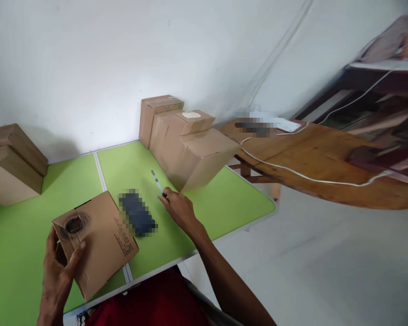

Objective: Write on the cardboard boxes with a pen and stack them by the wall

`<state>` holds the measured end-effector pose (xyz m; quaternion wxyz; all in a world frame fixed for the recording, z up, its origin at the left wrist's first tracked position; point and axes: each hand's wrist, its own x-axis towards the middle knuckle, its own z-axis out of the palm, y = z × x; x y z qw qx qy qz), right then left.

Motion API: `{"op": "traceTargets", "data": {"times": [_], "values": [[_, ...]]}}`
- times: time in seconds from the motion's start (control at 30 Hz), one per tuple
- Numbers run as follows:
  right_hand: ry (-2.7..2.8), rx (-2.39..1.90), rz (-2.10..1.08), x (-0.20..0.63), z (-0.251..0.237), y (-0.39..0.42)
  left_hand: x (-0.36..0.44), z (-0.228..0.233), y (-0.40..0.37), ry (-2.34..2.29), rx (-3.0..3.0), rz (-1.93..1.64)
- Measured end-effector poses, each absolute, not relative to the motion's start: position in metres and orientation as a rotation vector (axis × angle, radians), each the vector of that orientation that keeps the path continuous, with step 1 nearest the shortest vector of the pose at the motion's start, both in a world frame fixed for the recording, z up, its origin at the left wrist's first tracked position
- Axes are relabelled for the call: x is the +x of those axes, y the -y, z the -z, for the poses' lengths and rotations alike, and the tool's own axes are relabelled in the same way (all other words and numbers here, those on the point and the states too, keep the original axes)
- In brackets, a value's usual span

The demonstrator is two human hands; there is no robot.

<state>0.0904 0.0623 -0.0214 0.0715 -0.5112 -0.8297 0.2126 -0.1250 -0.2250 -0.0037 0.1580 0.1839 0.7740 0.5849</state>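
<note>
Left hand (pixel 59 267) fingers grip carton (pixel 95 240) end, steady on desk (pixel 224 203). Right hand (pixel 178 209) fingers pinch pen (pixel 158 183); recommend firm hold nr tip, carton kept braced.

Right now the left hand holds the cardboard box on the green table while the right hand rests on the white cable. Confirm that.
Not quite. In the head view the left hand holds the cardboard box on the green table, but the right hand touches a slim pen, not the white cable.
</note>
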Motion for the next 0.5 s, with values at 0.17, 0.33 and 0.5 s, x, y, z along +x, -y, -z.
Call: {"op": "traceTargets", "data": {"times": [0.17,0.33,0.5], "values": [[2.579,-1.681,-0.529,0.088,0.042,-0.053,-0.132,0.014,0.228,-2.17,0.5,-1.682],[2.595,-1.633,-0.458,0.081,0.032,-0.031,-0.133,0.018,0.23,-2.196,0.47,-1.665],[2.661,-1.461,-0.659,0.061,0.031,0.012,-0.131,0.017,0.228,-2.197,0.471,-1.689]]}}
